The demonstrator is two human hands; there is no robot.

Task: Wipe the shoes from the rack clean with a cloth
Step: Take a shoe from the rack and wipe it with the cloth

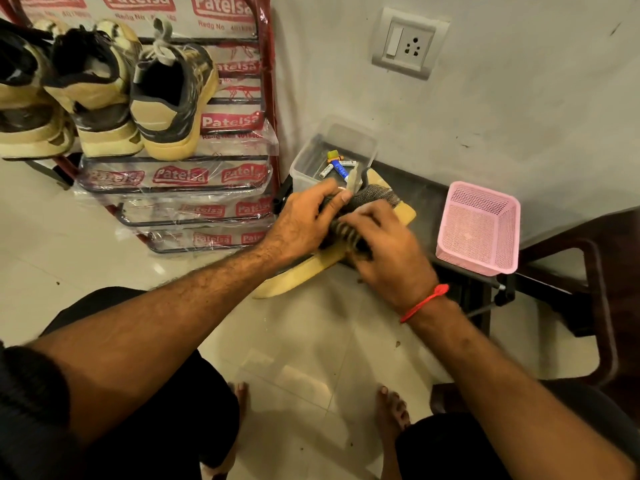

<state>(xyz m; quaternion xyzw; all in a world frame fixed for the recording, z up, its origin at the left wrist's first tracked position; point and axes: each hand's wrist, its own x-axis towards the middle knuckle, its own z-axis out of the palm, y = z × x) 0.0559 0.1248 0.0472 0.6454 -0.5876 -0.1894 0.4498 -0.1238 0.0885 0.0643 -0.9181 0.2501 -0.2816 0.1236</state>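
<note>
Both hands grip the dark, tan-soled shoe (367, 202): left hand (304, 220) steadies, right hand (388, 251) rubs; a slip could knock the clear plastic tub (311, 157) just behind the shoe.

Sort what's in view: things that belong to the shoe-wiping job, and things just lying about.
Job:
shoe being worked on, held by left hand and right hand
three shoes on the rack

Lying about:
clear tub with batteries
pink basket
wall socket

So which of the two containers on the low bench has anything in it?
The clear plastic tub against the wall beside the shoe rack: it holds batteries and small bits. The pink mesh basket to its right shows nothing inside.
</note>
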